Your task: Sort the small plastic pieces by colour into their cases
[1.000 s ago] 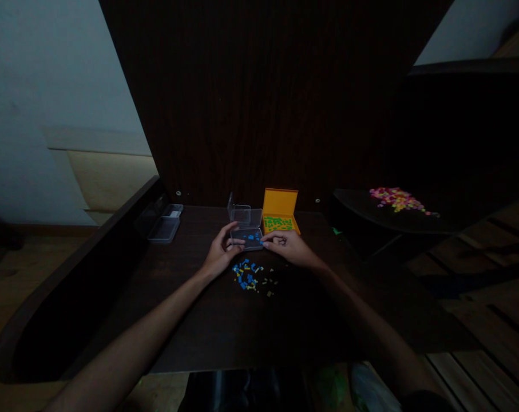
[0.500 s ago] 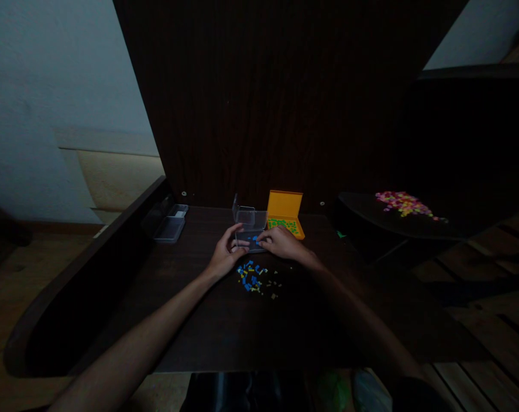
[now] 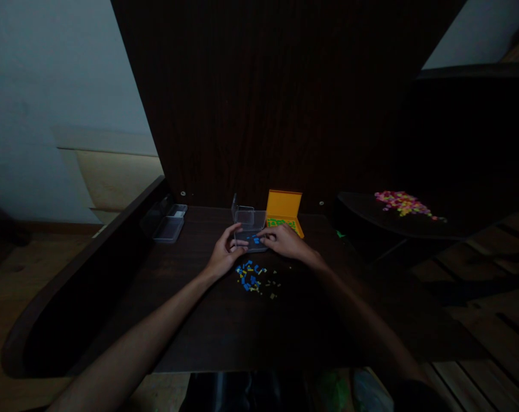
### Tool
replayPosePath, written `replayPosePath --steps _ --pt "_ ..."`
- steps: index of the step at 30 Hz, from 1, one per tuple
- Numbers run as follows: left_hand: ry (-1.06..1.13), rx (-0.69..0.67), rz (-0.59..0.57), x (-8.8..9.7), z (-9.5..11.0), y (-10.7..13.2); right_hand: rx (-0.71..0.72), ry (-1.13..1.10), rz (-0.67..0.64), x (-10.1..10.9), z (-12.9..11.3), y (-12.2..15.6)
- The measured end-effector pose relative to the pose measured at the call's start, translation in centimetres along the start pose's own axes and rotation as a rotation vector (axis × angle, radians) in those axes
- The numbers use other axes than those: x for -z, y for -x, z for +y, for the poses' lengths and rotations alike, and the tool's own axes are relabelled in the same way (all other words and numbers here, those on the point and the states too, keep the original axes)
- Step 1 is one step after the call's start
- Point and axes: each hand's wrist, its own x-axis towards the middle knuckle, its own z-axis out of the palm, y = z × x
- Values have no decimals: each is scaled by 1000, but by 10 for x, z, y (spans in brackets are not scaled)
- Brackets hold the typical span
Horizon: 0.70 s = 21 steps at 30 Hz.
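Note:
A small clear plastic box (image 3: 251,249) lies on the dark tabletop, with several blue pieces (image 3: 256,240) inside it. My left hand (image 3: 225,250) grips the box at its left end, thumb along the near edge and fingers on the far side. Over the right part of the box is my right hand (image 3: 285,241), its thumb and forefinger slightly apart beside the blue pieces; I see nothing between them. Just in front of the box, a loose pile of blue and yellow pieces (image 3: 251,278) is scattered on the table.
Behind the box stand another open clear box (image 3: 245,216) and an open orange box (image 3: 285,201) with green pieces (image 3: 280,223). Another clear case (image 3: 169,230) sits by the left side panel (image 3: 91,269). Pink and yellow pieces (image 3: 403,203) lie on a dark surface at right.
My right fingers have drawn back slightly to the right and parted, so more blue pieces show in the box. My left hand has stayed on the box.

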Motion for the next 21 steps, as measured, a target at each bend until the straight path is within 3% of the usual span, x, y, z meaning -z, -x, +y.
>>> replayPosePath --steps 3,7,16,21 --pt "-5 -2 3 1 0 -1 18 -74 5 6 -2 8" --pt "-15 -4 5 2 -1 -2 74 -130 -117 8 -6 23" --pt "-43 -15 3 4 -1 -2 96 18 -315 -7 -7 42" --pt "-54 -6 8 3 1 -1 110 15 -336 -11 -4 42"
